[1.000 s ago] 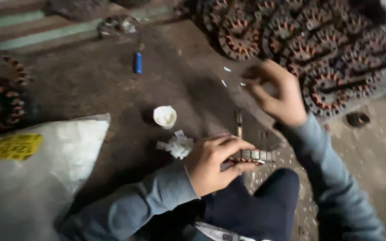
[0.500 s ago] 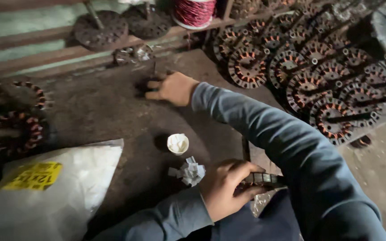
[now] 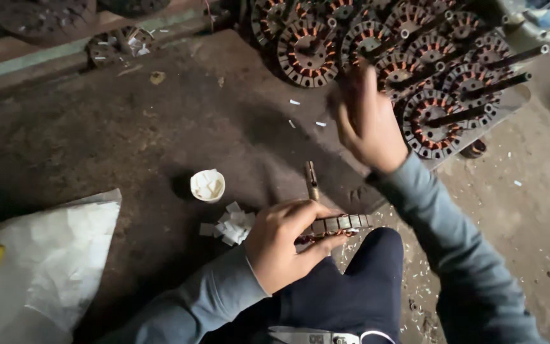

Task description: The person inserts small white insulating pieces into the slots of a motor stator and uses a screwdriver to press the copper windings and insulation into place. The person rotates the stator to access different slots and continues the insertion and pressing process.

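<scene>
My left hand (image 3: 284, 245) is closed around a round laminated metal stator core (image 3: 342, 223) that rests on my knee, in dark trousers (image 3: 351, 286). My right hand (image 3: 367, 121) is raised above the dark work surface (image 3: 128, 146), blurred by motion, its back toward me; whether it holds anything is hidden. It hovers in front of a heap of wound stators with copper coils (image 3: 428, 70). A small metal tool (image 3: 312, 180) lies just beyond my left hand.
A small white cup (image 3: 207, 185) and a pile of white paper slips (image 3: 230, 224) sit left of my left hand. A white sack with a yellow label (image 3: 39, 261) lies at the lower left. More round parts (image 3: 116, 44) lie at the far edge.
My right hand reached far left to a blue object on the surface, then swung back right and up. The blue object no longer shows there. My left hand kept its hold.
</scene>
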The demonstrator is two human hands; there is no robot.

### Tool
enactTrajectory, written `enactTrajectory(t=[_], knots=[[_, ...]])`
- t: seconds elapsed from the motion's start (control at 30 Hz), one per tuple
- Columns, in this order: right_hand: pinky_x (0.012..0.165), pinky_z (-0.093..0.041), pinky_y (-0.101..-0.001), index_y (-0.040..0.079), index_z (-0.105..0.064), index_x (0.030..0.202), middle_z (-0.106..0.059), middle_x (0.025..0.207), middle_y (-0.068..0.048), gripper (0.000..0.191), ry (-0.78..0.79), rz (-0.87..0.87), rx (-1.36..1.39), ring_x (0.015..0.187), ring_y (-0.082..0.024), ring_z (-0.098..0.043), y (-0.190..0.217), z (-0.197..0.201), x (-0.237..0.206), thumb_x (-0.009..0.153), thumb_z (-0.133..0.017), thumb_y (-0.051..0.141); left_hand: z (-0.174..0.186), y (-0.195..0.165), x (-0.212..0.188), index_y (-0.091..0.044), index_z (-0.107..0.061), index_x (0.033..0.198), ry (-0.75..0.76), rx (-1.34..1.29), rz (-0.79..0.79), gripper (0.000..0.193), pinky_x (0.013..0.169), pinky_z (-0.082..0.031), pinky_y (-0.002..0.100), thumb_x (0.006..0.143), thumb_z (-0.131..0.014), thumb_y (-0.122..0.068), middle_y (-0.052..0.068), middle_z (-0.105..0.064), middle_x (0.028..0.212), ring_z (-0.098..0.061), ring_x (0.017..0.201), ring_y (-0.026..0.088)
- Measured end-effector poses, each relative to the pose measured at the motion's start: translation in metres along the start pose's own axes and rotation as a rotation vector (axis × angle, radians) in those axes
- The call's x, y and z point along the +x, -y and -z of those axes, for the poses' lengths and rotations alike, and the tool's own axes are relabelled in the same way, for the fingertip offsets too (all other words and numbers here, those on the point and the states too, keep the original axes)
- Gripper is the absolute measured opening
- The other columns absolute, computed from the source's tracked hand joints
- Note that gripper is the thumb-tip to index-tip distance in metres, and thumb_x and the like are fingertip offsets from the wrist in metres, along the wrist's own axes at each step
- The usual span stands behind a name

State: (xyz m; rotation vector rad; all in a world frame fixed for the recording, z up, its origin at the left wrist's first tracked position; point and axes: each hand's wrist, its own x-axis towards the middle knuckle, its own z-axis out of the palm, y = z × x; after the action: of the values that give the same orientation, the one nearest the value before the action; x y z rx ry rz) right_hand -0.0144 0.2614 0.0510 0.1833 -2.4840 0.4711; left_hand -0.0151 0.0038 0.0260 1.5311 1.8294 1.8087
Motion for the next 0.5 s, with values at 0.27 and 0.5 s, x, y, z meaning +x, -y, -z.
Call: enactTrajectory(t=[0.27,0.5], knots=[[0.065,-0.058,-0.0298,0.001,-0.047,0.125,-0.072,0.099,-0.011,0.022,-0.098,-0.283,0.241,0.079,-0.017,-0.073,-0.006,-0.010,-0.044,0.109,-0.062,0.006,0.002,-0.001,0.002,-0.005,-0.065,0.107,0.011,0.050,-0.004,0.032,0.075,-0.060,0.037,0.087,-0.084,-0.021,0.011,-0.075,0.099,-0.077,0.088,0.027],[0.067,-0.060,-0.0400,-0.001,-0.052,0.124,-0.066,0.094,-0.017,0.014,-0.727,-0.472,0.779,0.072,-0.023,-0.066,0.094,0.053,-0.102,0.118,-0.058,0.011,0.004,-0.005,0.000,-0.004,-0.066,0.109,0.016,0.072,0.015,0.033,0.077,-0.060,0.037,0.085,-0.084,-0.017,0.012,-0.074,0.102,-0.076,0.092,0.028]])
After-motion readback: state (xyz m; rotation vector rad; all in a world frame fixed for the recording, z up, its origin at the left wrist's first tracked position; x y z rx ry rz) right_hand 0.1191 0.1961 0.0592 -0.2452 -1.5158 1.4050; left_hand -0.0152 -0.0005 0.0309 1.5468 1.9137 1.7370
